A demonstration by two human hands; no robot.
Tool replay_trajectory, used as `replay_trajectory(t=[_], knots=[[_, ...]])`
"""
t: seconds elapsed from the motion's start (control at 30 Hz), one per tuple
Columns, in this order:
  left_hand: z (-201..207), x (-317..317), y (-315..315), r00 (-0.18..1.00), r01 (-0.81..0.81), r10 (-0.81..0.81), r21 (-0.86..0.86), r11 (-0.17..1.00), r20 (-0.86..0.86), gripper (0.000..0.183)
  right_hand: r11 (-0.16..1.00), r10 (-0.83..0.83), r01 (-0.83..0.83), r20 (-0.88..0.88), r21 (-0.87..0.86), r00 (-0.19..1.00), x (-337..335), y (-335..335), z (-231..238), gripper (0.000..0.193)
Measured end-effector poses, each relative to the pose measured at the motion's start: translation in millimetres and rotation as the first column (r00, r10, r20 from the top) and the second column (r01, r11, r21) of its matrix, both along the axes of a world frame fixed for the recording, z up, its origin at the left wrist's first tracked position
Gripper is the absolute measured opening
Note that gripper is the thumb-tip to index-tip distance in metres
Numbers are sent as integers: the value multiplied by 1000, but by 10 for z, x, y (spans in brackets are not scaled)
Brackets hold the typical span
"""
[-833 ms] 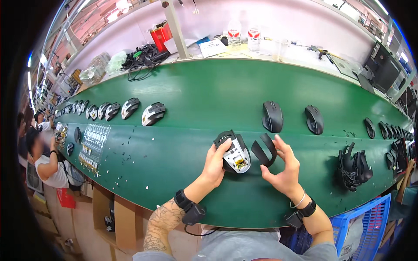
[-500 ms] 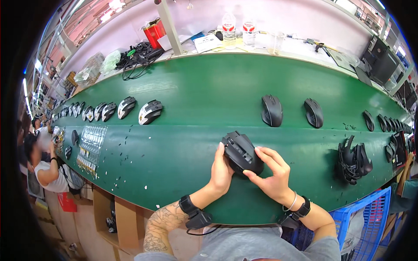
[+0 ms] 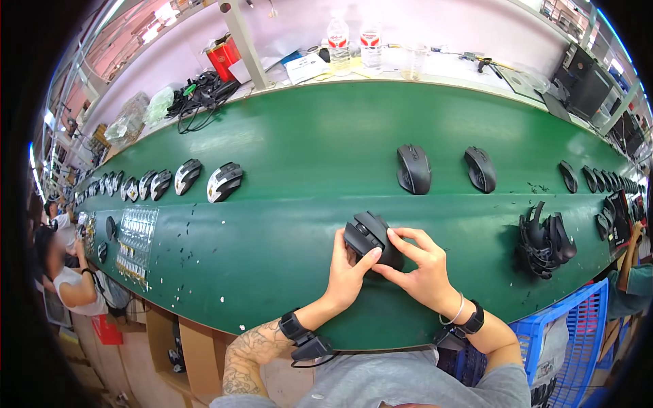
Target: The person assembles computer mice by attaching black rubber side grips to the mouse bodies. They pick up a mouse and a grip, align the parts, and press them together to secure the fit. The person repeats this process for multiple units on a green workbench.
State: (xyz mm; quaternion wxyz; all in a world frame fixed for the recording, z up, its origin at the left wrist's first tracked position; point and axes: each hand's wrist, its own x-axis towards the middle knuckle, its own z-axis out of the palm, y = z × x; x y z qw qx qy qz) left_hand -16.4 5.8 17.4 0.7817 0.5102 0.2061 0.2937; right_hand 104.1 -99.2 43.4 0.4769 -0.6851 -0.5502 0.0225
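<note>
A black computer mouse [image 3: 381, 228] is held between both hands above the green bench, close to me. My left hand [image 3: 345, 275] grips its left side, the thumb pressing on the near left part of the shell. From the other side, my right hand [image 3: 425, 268] holds the mouse with thumb and fingers on its right flank. The underside is hidden. Beyond my hands stand two black mice [image 3: 414, 170] on the bench. To the right lies a heap of loose black curved shell pieces [image 3: 544, 238].
A row of black-and-white mice [image 3: 224, 182] runs off to the left, near a clear plastic tray [image 3: 138, 231]. More black mice [image 3: 568, 177] line the right. A blue crate [image 3: 571, 340] stands by the bench's right front edge. Another person [image 3: 75, 285] sits at far left.
My left thumb has moved from the mouse's left side onto its near top. The mouse has tilted in my hands. The whole view has shifted slightly.
</note>
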Motion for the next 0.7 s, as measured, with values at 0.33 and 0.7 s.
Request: replay_trajectory(t=[0.33,0.7], knots=[[29,-12,-39,1000,10,-12,-215,977,-8,43,992,23,-26,-25,-125,999,51,-44,116,53],[18,3,47,997,-75,74,-28,997,-32,61,999,-24,28,171,-22,985,-53,19,-49,62]])
